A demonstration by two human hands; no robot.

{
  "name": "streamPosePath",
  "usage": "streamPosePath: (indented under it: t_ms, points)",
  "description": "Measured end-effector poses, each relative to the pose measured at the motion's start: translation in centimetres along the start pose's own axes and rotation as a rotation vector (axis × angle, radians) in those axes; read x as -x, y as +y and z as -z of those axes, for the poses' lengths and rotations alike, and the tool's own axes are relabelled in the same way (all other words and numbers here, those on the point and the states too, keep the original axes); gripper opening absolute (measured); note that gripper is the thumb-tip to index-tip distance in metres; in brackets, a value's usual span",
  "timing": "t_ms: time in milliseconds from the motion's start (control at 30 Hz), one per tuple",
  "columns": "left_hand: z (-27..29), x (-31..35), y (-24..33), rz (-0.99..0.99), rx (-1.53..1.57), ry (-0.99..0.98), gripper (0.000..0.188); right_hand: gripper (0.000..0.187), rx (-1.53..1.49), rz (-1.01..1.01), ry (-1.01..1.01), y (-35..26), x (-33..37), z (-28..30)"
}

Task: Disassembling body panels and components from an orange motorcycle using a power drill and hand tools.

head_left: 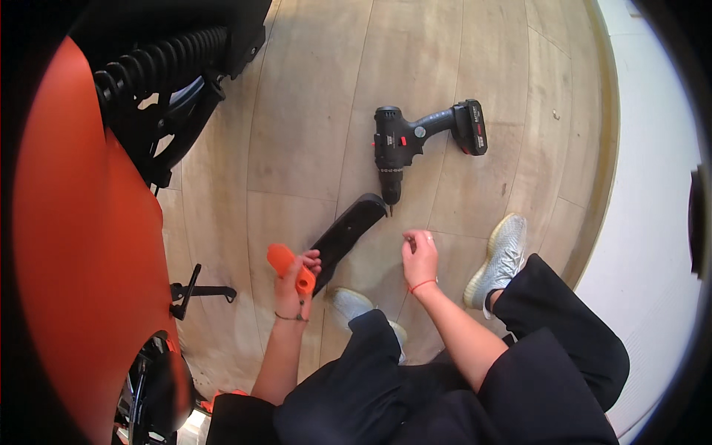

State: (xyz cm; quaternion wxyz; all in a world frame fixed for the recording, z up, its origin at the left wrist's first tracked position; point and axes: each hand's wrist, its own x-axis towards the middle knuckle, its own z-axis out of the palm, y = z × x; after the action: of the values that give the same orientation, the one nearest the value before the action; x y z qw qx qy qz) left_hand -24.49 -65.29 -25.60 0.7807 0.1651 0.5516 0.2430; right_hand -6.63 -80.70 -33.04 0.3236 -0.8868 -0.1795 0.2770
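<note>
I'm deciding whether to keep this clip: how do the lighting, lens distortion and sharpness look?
Head view: fairly even light, with soft shadows on the wooden floor; head view: strong fisheye bending, bowing the white surface's edge and blackening the corners; head view: the drill looks fairly crisp, while the large orange panel by the left rim looks softer.

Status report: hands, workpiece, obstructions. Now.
Left hand holding orange piece. Right hand curled, contents unclear. Cordless drill on floor ahead, beside long black part.
</note>
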Motion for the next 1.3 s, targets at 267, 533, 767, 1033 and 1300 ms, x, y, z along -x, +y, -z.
streamPosePath:
  t_ms: [267, 533, 767, 1033, 1300]
  points:
    - [1.8, -3.2, 0.7, 0.024, -0.199, 0.053, 0.02, 0.027, -0.073, -0.068, -0.013, -1.2, -1.4, 1.6]
    - [-0.2, -5.3, 1.2, 0.055, 0.302, -0.01, 0.028, 0.011, -0.104, 0.125, -0.079, -0.7, -1.3, 1.4]
    - [2.2, -6.9, 1.3, 0.071, 0.214, -0.006, 0.041, 0.024, -0.002, 0.145, -0.275, -4.0, -0.6, -0.8]
    - [4.3, -8.0, 1.0, 0.109, 0.033, 0.08, 0.049, 0.046, -0.273, -0.395, -0.548, -5.4, -1.0, -6.1]
    - [3.7, -7.5, -0.2, 0.193, -0.136, 0.193, 0.047, 0.04, 0.08, -0.305, -0.359, -8.2, -2.5, -6.1]
